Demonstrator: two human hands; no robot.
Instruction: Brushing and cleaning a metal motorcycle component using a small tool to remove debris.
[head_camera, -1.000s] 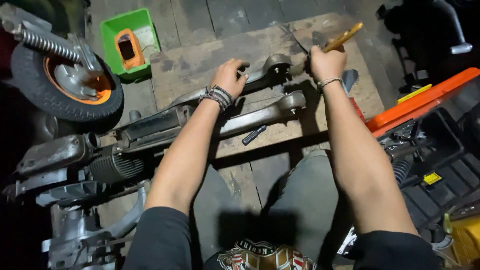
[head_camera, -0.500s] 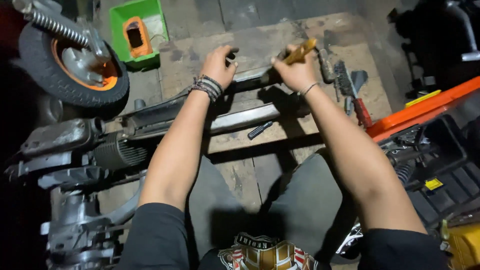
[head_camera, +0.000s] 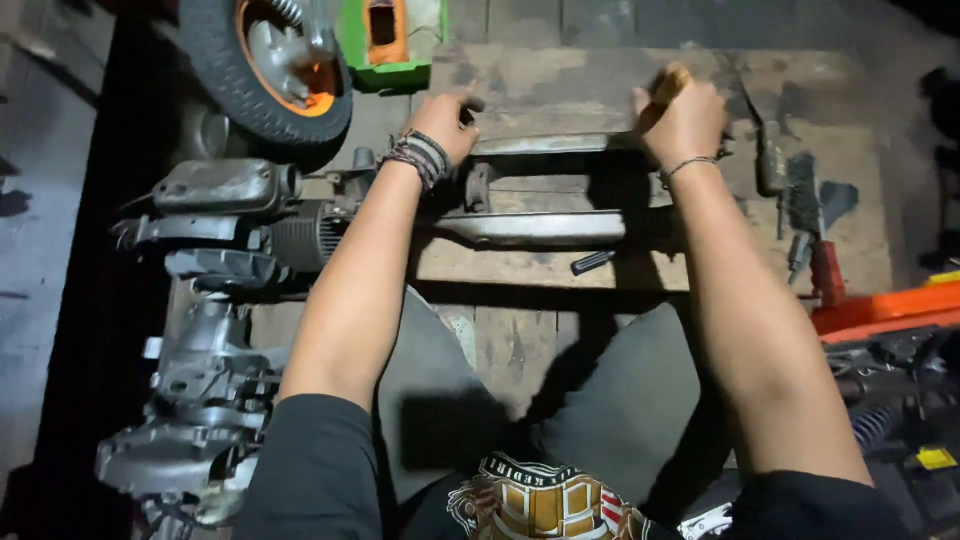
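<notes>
My left hand (head_camera: 447, 118), with beaded bands on the wrist, grips the near end of a grey metal arm (head_camera: 545, 145) that lies across a wooden board (head_camera: 560, 80). Over the arm's other end, my right hand (head_camera: 683, 122) is closed around a wooden tool handle (head_camera: 668, 82); the tool's working end is hidden behind the hand. A second, longer metal arm (head_camera: 530, 228) lies just below, running left into an engine block (head_camera: 240, 225).
A small wheel with an orange rim (head_camera: 268, 60) stands at top left beside a green box (head_camera: 392, 40). More engine parts (head_camera: 190, 400) sit at left. A short black piece (head_camera: 592, 262), loose tools (head_camera: 800, 215) and an orange part (head_camera: 880, 305) lie at right.
The view has swung so the parts sit higher and more centred. My right hand has come down onto the arm's end with the wooden-handled tool. My left hand keeps its grip.
</notes>
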